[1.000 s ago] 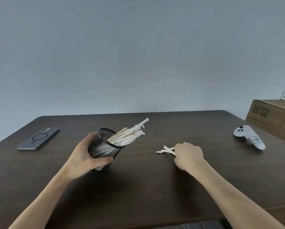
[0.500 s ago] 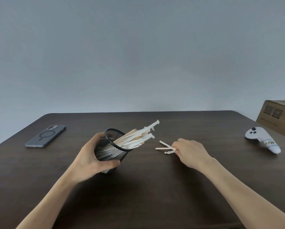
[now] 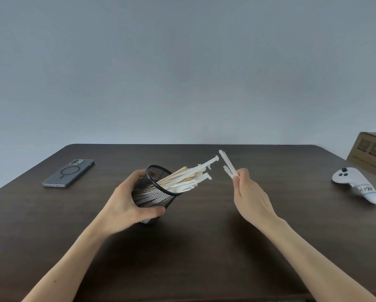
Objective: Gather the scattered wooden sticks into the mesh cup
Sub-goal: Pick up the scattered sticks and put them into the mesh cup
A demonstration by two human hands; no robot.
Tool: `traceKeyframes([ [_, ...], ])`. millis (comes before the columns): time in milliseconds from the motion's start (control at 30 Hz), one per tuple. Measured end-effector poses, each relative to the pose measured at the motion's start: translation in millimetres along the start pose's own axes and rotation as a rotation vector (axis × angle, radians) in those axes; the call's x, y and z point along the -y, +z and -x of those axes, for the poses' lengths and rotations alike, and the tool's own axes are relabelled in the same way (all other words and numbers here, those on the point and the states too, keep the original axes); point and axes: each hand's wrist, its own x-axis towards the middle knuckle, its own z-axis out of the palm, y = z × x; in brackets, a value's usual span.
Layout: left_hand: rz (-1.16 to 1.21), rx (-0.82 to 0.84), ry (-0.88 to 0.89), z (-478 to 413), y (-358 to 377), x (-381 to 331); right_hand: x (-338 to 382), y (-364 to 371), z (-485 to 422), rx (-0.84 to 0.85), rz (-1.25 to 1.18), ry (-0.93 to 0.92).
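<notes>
A black mesh cup (image 3: 158, 195) stands tilted to the right on the dark wooden table (image 3: 204, 247), with my left hand (image 3: 126, 203) wrapped around its side. Several pale wooden sticks (image 3: 187, 177) poke out of its mouth toward the right. My right hand (image 3: 248, 197) is raised above the table just right of the cup and pinches a few more wooden sticks (image 3: 228, 165), which point up and to the left, close to the tips of those in the cup. No loose sticks show on the table.
A phone (image 3: 70, 173) lies face down at the far left of the table. A white game controller (image 3: 357, 184) rests at the right, with a cardboard box (image 3: 372, 153) behind it. A plain grey wall rises beyond the far edge.
My right hand has lifted the last few sticks off the table and swung them up toward the cup's mouth. My left hand keeps the cup tilted.
</notes>
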Motion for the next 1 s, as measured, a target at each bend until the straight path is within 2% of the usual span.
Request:
traceKeyframes([
  [133, 0.008, -0.003, -0.004, 1, 0, -3, 24, 0, -9, -0.121, -0.606, 0.169],
  [300, 0.002, -0.009, -0.014, 2, -2, -2, 47, 8, -9, -0.181, -0.933, 0.215],
  [400, -0.009, -0.008, -0.019, 3, -3, -1, 54, 14, -1, -0.129, -1.009, 0.227],
  [633, -0.023, -0.014, -0.021, 3, -2, 0, 62, 13, -3, -0.105, -1.09, 0.391],
  [733, -0.026, -0.017, -0.023, 2, -2, 0, 66, -1, -10, -0.134, -1.036, 0.389],
  [900, -0.032, -0.031, -0.026, 2, -2, 1, 62, -24, -29, -0.246, -0.832, 0.423],
  [1000, -0.033, -0.034, -0.034, 2, -2, 0, 59, -34, -44, -0.397, -0.957, 0.447],
])
